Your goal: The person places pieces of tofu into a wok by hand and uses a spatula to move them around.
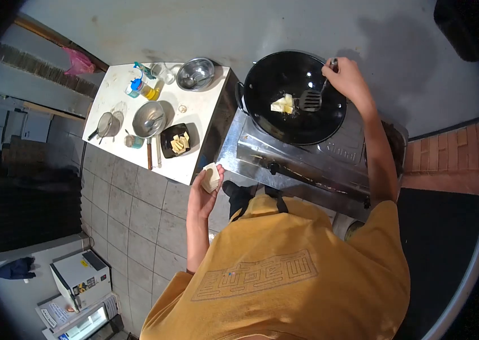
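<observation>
My right hand [346, 78] is closed around the handle of a black slotted spatula [311, 100]. The spatula's blade is down inside a large black wok [285, 133], just right of several pale yellow-white pieces of food [282, 104]. Away from the wok, near the table's corner, my left hand [201, 195] holds a flat, cream-coloured piece [211, 177], thin and squarish, between thumb and fingers. On the white table, a square black dish [166, 148] carries several pale yellow sticks of food [180, 143].
Under the wok is a steel gas stove [256, 148]. The white table [123, 85] also bears two steel bowls [149, 119] [195, 73], an oil bottle with a blue top [148, 90], a strainer [105, 124], a small jar [133, 141] and a wooden-handled tool [149, 154].
</observation>
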`<state>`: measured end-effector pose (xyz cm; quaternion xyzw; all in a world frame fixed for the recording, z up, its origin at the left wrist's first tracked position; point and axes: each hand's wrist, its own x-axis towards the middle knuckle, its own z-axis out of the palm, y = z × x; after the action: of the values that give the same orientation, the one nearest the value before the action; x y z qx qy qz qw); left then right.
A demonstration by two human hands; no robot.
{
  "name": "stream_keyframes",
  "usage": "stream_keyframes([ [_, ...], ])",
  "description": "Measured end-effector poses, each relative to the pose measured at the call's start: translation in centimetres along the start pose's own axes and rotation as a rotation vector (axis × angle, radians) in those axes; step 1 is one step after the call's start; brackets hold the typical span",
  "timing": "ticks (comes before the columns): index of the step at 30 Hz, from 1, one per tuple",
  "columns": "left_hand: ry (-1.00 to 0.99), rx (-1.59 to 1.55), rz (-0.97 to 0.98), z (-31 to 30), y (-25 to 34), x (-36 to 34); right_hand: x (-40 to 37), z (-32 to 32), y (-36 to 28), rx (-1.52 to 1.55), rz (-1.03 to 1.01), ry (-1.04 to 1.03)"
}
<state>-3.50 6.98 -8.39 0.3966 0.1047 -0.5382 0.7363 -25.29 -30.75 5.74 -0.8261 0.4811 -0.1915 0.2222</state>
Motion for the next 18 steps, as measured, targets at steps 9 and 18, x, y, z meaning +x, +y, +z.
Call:
stream_keyframes([
  [9,0.03,-0.019,0.083,1.0,-0.1,-1.0,1.1,1.3,0.8,-0.028,-0.061,-0.09],
  [18,0.034,-0.026,0.088,0.8,-1.0,-0.7,1.6,0.8,2.1,-0.065,-0.062,-0.095],
])
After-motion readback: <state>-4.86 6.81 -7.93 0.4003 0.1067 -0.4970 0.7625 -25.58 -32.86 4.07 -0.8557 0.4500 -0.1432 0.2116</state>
